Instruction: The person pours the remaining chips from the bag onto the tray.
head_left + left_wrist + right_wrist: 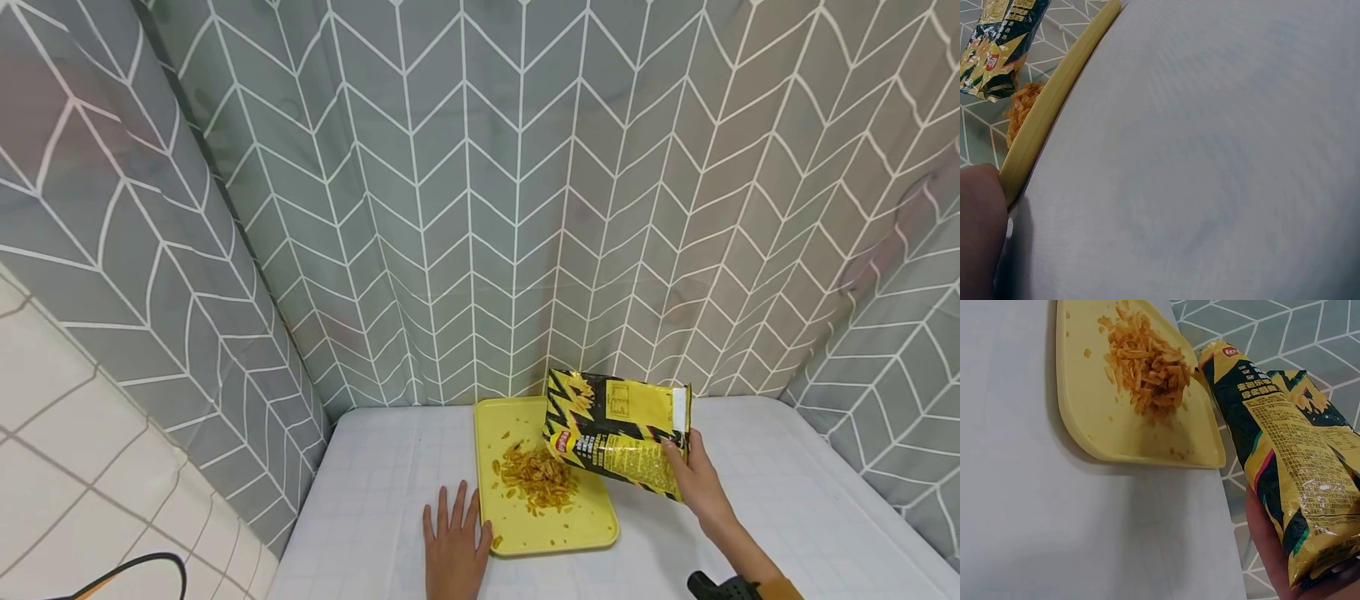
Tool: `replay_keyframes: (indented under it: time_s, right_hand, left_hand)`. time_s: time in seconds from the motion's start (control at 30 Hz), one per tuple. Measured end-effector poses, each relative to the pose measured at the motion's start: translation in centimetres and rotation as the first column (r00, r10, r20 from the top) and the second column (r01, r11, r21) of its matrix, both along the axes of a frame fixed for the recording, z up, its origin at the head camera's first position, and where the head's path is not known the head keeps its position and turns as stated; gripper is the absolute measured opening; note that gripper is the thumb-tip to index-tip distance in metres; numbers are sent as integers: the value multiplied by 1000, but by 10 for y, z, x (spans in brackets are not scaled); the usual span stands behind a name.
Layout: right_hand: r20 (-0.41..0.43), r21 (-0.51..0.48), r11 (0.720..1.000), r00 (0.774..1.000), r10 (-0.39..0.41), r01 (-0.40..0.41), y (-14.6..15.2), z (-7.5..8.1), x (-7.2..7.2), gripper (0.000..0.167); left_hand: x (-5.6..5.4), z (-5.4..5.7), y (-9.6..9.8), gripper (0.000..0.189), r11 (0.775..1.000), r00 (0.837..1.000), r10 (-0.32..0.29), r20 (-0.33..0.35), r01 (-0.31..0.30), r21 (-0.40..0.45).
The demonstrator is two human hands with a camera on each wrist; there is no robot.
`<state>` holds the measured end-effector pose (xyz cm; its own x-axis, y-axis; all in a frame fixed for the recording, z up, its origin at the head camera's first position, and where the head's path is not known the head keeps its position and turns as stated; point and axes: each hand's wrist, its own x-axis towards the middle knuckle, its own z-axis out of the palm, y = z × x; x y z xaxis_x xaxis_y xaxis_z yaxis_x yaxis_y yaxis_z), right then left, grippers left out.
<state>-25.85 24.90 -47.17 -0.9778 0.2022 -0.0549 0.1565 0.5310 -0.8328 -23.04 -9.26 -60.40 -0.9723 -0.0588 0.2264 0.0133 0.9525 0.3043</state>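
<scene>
A black and yellow chip bag [618,429] is held by my right hand [699,483], which grips its right end with the thumb on the near face. The bag tilts over a yellow tray [540,537], its left end above a pile of chips [542,477]. In the right wrist view the bag [1285,456] slants from the hand toward the chips [1150,369]. My left hand [455,546] lies flat with fingers spread beside the tray's left edge, the thumb touching the rim. The left wrist view shows only part of that hand [982,219] against the tray rim [1054,94].
A white-covered table [382,475] extends on both sides of the tray. Grey curtain [487,208] with white chevron lines hangs behind and at the sides. A dark cable [161,557] shows at lower left. Crumbs are scattered on the tray around the pile.
</scene>
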Motion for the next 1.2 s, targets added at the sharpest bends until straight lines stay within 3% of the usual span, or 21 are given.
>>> replay_keyframes:
  time_s: [0.17,0.4,0.67,0.83,1.07,1.2]
  right_hand:
    - [15,-75,997,1000,18,-17,-2,0,1,65]
    - [0,41,998,999,48,-48,-4,0,2,64]
    - [21,-67,998,1000,18,-17,-2,2,1,64]
    - [11,11,1000,1000,9,-9,-3,2,0,62]
    - [27,-75,997,1000,15,-13,-1,1,2,64]
    - [8,-8,1000,1000,25,-25,-2,1,2,63]
  left_hand:
    - [0,-1,-1,54,1000,1000,-3,3,3,1]
    - [0,-2,-1,54,1000,1000,-9,-14,9,-3]
    - [0,-2,-2,54,1000,1000,-11,-22,11,9]
    - [1,-1,-2,54,1000,1000,-8,-14,8,11]
    - [1,-1,-1,54,1000,1000,-10,-12,10,15]
    - [1,-1,-1,54,1000,1000,-9,-6,9,11]
